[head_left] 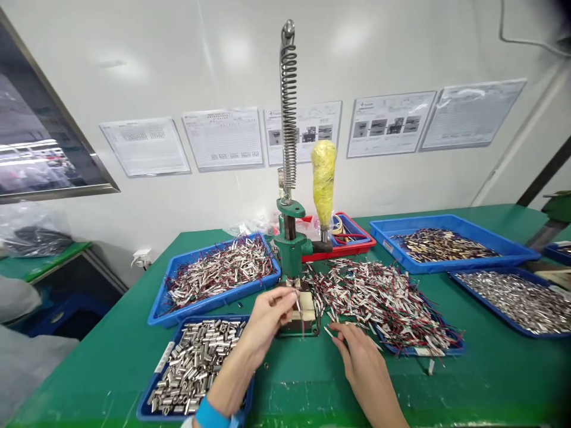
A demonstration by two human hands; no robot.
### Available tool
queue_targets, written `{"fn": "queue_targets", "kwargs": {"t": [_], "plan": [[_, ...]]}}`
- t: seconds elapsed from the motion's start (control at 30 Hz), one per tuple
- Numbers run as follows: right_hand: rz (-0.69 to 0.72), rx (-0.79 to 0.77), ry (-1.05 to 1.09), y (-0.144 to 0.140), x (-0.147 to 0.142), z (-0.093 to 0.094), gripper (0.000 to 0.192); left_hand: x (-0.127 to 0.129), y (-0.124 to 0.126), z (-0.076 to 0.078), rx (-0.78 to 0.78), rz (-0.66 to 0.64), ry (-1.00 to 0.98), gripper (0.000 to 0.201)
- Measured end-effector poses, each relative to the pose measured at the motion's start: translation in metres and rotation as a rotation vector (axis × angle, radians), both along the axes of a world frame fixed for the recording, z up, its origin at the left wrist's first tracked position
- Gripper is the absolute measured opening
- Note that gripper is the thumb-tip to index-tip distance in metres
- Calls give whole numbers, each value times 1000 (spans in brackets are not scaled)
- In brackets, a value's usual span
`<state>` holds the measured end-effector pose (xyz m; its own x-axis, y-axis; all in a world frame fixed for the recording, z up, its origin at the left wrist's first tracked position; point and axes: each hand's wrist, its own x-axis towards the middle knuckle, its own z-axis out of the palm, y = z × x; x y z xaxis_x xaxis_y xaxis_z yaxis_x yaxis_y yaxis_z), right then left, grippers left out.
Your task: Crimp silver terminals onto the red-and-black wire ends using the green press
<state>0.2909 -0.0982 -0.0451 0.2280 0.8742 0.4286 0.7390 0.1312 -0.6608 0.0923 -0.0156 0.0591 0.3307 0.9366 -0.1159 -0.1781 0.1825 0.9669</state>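
My left hand is at the base of a green hand press, its thumb and forefinger pinched on a small white wired part. Thin red wire hangs from that part over the press base. To the right of the base, my right hand is closed on a thin white-tipped wired piece between thumb and fingers. Right beside it lies a large heap of white parts with red and black wires, spilling over a blue tray. A yellow-wrapped lever handle stands up from the press.
Left of the press are a blue tray of wired parts and a blue tray of metal sleeves. Two more blue trays with small metal parts lie at the right. A red tray sits behind. At the far left a person's sleeve shows.
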Motion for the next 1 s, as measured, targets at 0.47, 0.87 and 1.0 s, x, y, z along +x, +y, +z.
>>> {"fn": "queue_targets", "kwargs": {"t": [0.47, 0.87, 1.0], "plan": [[24, -11, 160, 1, 8, -24, 26, -6, -83, 61, -270, -109, -413, 42], [15, -53, 166, 1, 7, -18, 22, -9, -93, 73, -181, -226, -434, 37], [23, -63, 172, 1, 7, -17, 25, -7, -94, 74, -145, -202, -479, 31]]}}
